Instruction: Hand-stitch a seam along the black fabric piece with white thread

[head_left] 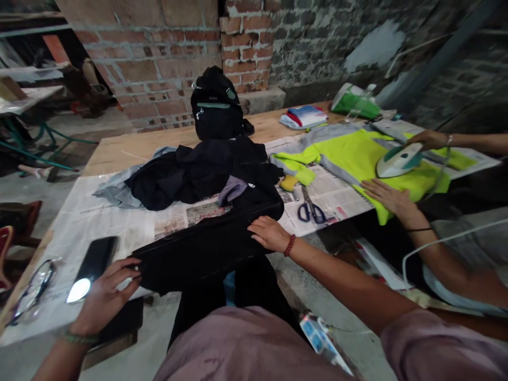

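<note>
A piece of black clothing (202, 248) stretches along the table's near edge, partly hanging over it. At its left end, my left hand (111, 291) pinches the cloth between thumb and fingers. My right hand (272, 234), with a red beaded bracelet on the wrist, grips the near edge of the cloth toward its right end. Behind it lies a heap of dark clothes (190, 172) with a grey lining showing. Blue-handled scissors (311, 209) rest to the right of my right hand. A black phone (93, 262) with a bright reflection lies beyond my left hand.
To the right, another person's hands (391, 198) work a steam iron (399, 160) over a neon-yellow garment (349, 153). A black backpack (216, 106), folded clothes (304, 117) and a green-white bag (357, 100) stand behind. Glasses (34, 288) lie left on newspaper (174, 222); a power strip (325, 338) is below.
</note>
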`<state>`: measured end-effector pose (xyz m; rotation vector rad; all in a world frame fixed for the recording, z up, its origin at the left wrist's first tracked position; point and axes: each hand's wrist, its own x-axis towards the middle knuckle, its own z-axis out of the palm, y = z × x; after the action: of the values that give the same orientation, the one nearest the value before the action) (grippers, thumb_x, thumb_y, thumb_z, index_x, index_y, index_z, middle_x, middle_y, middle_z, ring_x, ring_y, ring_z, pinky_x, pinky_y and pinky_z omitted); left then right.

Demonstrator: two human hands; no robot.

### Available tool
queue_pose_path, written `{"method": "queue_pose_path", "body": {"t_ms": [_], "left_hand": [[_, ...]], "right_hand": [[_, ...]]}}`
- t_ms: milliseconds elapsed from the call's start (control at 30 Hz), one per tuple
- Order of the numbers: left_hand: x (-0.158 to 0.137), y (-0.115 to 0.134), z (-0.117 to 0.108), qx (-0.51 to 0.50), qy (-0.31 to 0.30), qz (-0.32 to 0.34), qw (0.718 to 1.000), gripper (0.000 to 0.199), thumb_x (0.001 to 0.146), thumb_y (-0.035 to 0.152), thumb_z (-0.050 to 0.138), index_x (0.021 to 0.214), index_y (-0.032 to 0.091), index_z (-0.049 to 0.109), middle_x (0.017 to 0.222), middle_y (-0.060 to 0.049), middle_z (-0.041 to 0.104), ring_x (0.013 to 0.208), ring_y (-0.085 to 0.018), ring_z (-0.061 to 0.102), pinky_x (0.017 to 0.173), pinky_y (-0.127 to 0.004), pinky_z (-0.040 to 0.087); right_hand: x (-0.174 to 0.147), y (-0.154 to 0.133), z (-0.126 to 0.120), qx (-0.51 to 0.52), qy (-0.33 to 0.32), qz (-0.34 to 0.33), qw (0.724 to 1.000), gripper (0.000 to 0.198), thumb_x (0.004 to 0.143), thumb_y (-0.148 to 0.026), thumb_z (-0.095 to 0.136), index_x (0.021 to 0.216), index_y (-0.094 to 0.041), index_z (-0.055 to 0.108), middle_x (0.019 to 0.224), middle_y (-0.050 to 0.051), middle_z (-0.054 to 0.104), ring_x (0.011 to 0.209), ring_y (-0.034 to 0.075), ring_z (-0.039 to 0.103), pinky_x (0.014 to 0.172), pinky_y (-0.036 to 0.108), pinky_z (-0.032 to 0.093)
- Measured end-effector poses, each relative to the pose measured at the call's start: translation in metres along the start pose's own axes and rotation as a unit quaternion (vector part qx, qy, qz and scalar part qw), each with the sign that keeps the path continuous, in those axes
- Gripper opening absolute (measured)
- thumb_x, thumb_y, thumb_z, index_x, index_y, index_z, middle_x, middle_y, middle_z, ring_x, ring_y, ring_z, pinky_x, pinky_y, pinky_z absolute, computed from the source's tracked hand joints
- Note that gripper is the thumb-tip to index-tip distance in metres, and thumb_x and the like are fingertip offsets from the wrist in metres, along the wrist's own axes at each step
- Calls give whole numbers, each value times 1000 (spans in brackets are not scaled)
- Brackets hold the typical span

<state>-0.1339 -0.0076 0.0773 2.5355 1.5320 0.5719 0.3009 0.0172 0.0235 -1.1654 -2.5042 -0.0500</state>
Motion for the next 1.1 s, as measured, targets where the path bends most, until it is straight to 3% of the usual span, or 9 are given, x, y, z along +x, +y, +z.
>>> {"method": "queue_pose_path", "body": {"t_ms": [233,400,467,600,767,900,1100], "left_hand": [[-17,1,-12,1,0,-9,1000,25,74,40,48,70,20,63,93,-3,63,79,-15,60,57,-19,48],[-28,-6,-11,-29,16,-35,999,22,74,37,49,73,20,63,98,-2,62,84,-15,59,46,-15,43],[-31,-8,-11,-39,25,-41,998,21,74,37,49,73,20,63,99,-3,61,86,-16,58,42,-15,41],[-32,-8,-11,-39,43,-13,998,21,74,36,49,71,20,62,95,-3,62,88,-17,58,54,-18,47],[-30,-8,-7,-19,55,21,998,19,75,35,50,71,21,63,92,-3,63,87,-16,58,76,-24,48],[-29,-12,-7,-5,68,43,997,19,74,34,50,71,21,63,88,-3,63,85,-15,58,78,-24,48],[-27,-21,-8,29,71,44,996,23,75,38,48,71,22,64,89,-3,63,84,-15,58,80,-25,47]], "right_hand": [[5,-2,16,-55,9,12,998,20,84,-19,40,79,-17,59,73,5,54,72,16,43,67,29,32],[8,-4,8,-46,10,35,998,20,84,-17,38,83,-15,57,78,7,54,75,16,46,71,29,34],[10,-4,2,-44,-8,16,999,18,83,-18,40,89,-14,57,83,8,55,78,16,46,73,30,34],[11,-2,1,-60,-60,-31,996,26,79,-23,49,103,-15,55,94,9,56,83,18,46,74,31,34],[11,2,20,-93,-72,-4,993,19,82,-18,42,87,-15,61,78,7,55,75,17,45,70,30,33],[11,4,27,-84,-64,17,994,20,82,-15,40,83,-15,60,77,7,53,76,16,44,71,29,33],[4,2,13,-74,-49,46,995,22,84,-16,38,91,-13,58,85,10,53,82,18,44,75,31,33]]}}
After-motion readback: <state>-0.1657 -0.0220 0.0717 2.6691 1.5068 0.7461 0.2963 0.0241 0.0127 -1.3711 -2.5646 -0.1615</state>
